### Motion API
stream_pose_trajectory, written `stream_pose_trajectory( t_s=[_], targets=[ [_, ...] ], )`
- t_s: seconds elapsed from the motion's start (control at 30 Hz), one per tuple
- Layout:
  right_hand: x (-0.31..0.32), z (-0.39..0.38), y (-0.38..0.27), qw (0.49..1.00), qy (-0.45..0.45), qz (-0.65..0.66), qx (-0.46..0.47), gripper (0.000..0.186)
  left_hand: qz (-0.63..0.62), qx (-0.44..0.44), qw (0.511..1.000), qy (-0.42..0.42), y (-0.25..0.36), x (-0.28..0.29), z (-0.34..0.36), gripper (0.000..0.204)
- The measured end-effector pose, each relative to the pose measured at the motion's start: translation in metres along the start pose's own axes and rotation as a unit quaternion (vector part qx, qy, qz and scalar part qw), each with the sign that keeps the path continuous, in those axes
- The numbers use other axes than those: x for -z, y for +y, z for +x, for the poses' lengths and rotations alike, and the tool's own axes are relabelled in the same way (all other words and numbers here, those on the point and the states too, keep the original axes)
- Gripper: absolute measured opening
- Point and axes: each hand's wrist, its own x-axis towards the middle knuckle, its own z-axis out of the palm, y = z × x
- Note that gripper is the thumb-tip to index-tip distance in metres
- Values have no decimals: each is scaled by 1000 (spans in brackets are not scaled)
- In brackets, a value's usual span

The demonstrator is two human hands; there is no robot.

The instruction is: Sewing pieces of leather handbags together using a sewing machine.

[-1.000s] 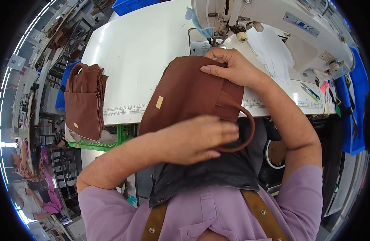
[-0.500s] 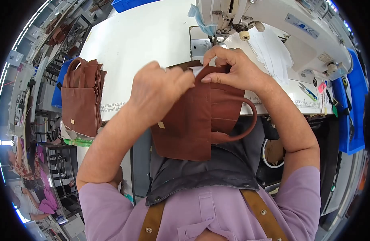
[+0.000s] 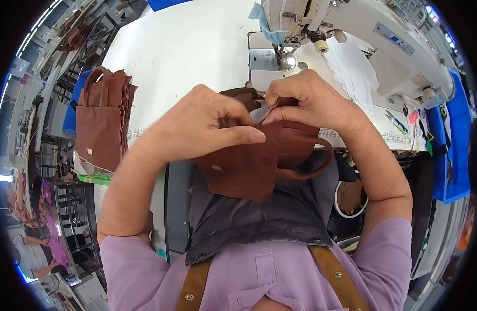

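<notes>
Brown bag [image 3: 243, 171] across the front edge of a white table [image 3: 186, 62], before a sewing machine [image 3: 363, 20], upper rim pinched in the right hand [image 3: 308, 101], left hand [image 3: 199, 124] by the opening, thumb outstretched, grip impossible to tell, stacked brown bags [image 3: 101, 132] at left

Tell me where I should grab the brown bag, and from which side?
Probably grab the bag by its handle, coming from the person's right. The curved loop sticks out that way, clear of the left hand and right hand, with a gap to hook through. The far edge seems a worse choice, because the right hand pinches it.
</notes>
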Motion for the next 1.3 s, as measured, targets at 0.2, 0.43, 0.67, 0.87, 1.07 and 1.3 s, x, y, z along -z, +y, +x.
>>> stream_pose_trajectory(
  t_s=[0.2,0.43,0.67,0.87,1.07,1.3],
  targets=[
    [-11,4,-13,988,24,-99,119,24,-36,-257,958,122,-22,-16,19,21],
    [-12,-3,-18,963,57,-207,161,28,-267,-109,957,-2,-38,-42,14,26],
    [-30,-23,-29,970,166,-158,80,28,-221,-22,975,11,-15,-45,-1,17],
    [-45,-31,-49,976,142,-94,-134,18,-177,25,980,85,-5,-53,-11,14],
    [-49,-44,-41,984,151,-83,-35,17,-201,-61,975,78,-26,-52,-21,21],
    [-28,-50,-50,988,129,45,66,15,-430,36,880,-197,-25,-70,-53,57]
  ],
)
